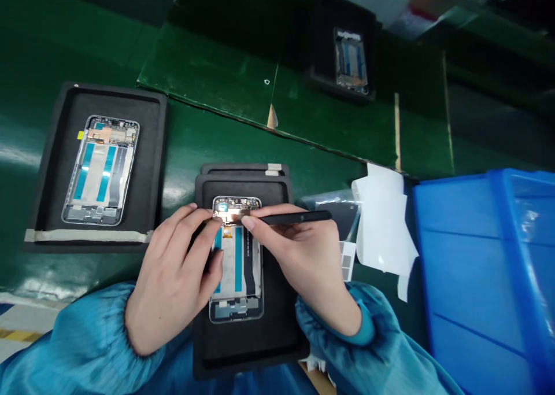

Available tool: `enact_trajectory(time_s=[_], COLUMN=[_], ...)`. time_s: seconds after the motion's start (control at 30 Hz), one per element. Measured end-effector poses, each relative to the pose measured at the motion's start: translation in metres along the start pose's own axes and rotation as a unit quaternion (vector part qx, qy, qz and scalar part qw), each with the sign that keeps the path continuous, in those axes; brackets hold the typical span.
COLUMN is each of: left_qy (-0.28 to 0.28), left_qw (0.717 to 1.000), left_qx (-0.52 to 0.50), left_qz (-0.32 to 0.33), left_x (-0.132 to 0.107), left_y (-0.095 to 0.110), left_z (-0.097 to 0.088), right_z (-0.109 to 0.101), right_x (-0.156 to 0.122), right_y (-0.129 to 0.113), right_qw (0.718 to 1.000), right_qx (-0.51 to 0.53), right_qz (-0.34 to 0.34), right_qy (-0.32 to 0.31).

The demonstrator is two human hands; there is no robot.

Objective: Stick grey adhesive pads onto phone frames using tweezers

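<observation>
A phone frame with teal strips lies in a black foam tray right in front of me. My left hand rests on the frame's left side, its fingers extended, with the fingertips at the top left corner. My right hand pinches black tweezers, which lie nearly level. Their tip touches a copper-coloured part at the frame's top edge.
A second phone frame sits in a black tray at the left. A third frame lies in a far tray. White backing sheets lie to the right, beside a blue plastic bin. The bench is green.
</observation>
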State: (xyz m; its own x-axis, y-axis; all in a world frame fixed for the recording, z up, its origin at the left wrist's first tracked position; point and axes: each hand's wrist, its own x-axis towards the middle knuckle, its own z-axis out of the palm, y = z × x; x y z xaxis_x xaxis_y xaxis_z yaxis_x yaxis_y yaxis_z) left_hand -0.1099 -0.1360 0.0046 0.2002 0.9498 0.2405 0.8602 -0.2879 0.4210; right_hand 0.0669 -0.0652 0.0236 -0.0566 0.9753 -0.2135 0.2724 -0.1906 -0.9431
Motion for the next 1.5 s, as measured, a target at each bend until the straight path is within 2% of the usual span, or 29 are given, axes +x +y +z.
enact_trajectory(time_s=[0.3, 0.4, 0.5, 0.6, 0.73, 0.8, 0.9, 1.0, 1.1, 1.27, 1.5], left_qy=[-0.060, -0.077, -0.096, -0.097, -0.003, -0.006, -0.100, -0.195, -0.256, -0.323, -0.343], left_qw=[0.991, 0.984, 0.973, 0.972, 0.993, 0.994, 0.981, 0.943, 0.911, 0.895, 0.892], left_qx=[0.112, 0.151, 0.191, 0.185, 0.115, 0.098, 0.072, 0.047, 0.036, 0.073, 0.061], left_qz=[0.037, 0.060, 0.092, 0.108, 0.040, 0.046, 0.149, 0.266, 0.323, 0.298, 0.288], left_x=[0.004, 0.004, 0.005, 0.016, 0.041, 0.053, 0.065, 0.071, 0.075, 0.079, 0.083], left_y=[0.005, 0.012, 0.015, 0.008, 0.002, 0.013, 0.046, 0.084, 0.107, 0.110, 0.104], left_z=[-0.009, -0.014, -0.017, -0.026, -0.043, -0.044, -0.027, 0.001, 0.028, 0.048, 0.051], right_z=[0.001, -0.007, -0.030, -0.064, -0.108, -0.123, -0.135, -0.139, -0.139, -0.131, -0.123], right_x=[-0.005, -0.013, -0.024, -0.040, -0.061, -0.071, -0.083, -0.092, -0.097, -0.098, -0.095], right_y=[0.002, -0.003, -0.008, 0.001, 0.038, 0.059, 0.082, 0.092, 0.095, 0.101, 0.107], right_qw=[0.999, 0.996, 0.985, 0.969, 0.961, 0.966, 0.978, 0.986, 0.992, 0.993, 0.993], right_qx=[-0.027, -0.059, -0.113, -0.150, -0.124, -0.086, -0.032, -0.027, -0.031, -0.021, 0.002], right_qz=[-0.023, -0.049, -0.076, -0.094, -0.046, -0.014, -0.012, -0.033, -0.058, -0.096, -0.107], right_qy=[0.013, 0.050, 0.110, 0.173, 0.242, 0.242, 0.206, 0.163, 0.107, 0.062, 0.047])
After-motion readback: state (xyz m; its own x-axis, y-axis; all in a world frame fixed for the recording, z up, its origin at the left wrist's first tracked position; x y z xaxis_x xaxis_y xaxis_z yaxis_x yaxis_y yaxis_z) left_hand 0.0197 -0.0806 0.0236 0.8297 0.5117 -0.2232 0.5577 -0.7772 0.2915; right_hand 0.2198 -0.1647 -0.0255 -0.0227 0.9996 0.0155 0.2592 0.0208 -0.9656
